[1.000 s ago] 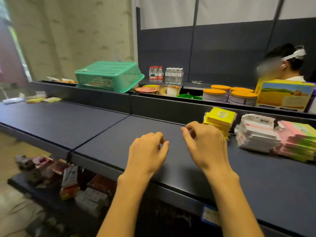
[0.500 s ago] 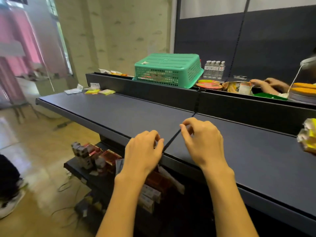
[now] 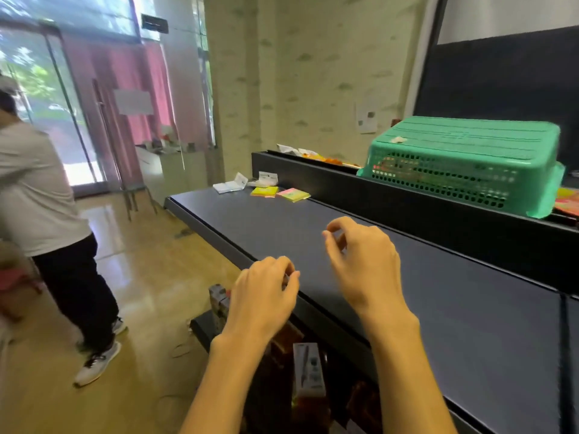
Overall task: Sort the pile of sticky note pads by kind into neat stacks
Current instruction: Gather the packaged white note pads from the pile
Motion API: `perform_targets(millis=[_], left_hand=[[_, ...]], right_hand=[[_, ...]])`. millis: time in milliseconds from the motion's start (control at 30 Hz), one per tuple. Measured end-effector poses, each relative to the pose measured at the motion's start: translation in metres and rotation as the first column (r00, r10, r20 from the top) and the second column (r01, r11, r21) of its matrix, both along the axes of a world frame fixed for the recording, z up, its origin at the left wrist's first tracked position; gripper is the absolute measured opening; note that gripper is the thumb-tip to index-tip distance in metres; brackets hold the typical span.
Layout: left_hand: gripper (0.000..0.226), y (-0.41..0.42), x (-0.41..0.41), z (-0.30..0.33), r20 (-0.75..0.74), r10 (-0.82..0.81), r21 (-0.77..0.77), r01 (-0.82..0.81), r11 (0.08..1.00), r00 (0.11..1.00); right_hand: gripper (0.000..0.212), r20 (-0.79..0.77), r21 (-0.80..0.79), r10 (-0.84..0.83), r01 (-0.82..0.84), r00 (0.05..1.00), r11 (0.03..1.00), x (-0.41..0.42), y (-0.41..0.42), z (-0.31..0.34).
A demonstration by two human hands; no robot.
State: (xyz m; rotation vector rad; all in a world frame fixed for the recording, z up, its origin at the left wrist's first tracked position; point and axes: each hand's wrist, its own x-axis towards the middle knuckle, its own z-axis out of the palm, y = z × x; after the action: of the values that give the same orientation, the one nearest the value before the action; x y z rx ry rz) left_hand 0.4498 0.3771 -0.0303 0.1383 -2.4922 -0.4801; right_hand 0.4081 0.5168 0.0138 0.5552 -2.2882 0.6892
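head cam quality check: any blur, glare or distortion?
Head view: motion blur smears the green basket and the person at left; the glass door behind is blown out by daylight, with glare on the floor; wide-angle bends the shelf edges; both hands, left and right, look fairly sharp, the pads far off are soft.

Your left hand [image 3: 263, 296] and right hand [image 3: 363, 264] hover loosely curled, holding nothing, over the dark worktop [image 3: 438, 308]; sticky note pads [image 3: 279, 193] lie at its far end.
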Motion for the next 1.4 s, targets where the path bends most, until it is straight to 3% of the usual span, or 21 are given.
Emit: perform_targets(millis=[300, 500, 667, 1000, 1200, 1400], left_hand=[[0.015, -0.159, -0.082, 0.007, -0.024, 0.014, 0.002, -0.014, 1.0, 1.0], [0.016, -0.25, -0.143, 0.006, 0.007, -0.159, -0.041, 0.159, 0.986, 0.987], [0.018, -0.327, -0.198, 0.013, 0.086, -0.325, -0.069, 0.331, 0.941, 0.942], [0.016, -0.373, -0.287, 0.013, 0.103, -0.547, -0.028, 0.552, 0.834, 0.831], [0.014, -0.402, -0.342, 0.02, 0.096, -0.438, -0.041, 0.443, 0.896, 0.894], [0.024, -0.42, -0.399, 0.027, 0.224, -0.326, -0.12, 0.357, 0.926, 0.919]], right_hand=[[0.021, 0.018, 0.042, 0.009, -0.01, 1.0, 0.999, -0.076, -0.149, 0.005], [0.022, 0.044, 0.046, -0.177, 0.175, 0.983, 0.984, -0.121, -0.23, -0.007], [0.022, 0.107, 0.056, -0.384, 0.38, 0.917, 0.923, -0.145, -0.29, -0.003], [0.021, 0.169, 0.14, -0.59, 0.573, 0.79, 0.807, -0.189, -0.323, 0.003], [0.015, 0.222, 0.093, -0.557, 0.551, 0.8, 0.829, -0.224, -0.337, 0.012], [0.017, 0.257, 0.193, -0.556, 0.522, 0.79, 0.831, -0.278, -0.349, 0.024]])
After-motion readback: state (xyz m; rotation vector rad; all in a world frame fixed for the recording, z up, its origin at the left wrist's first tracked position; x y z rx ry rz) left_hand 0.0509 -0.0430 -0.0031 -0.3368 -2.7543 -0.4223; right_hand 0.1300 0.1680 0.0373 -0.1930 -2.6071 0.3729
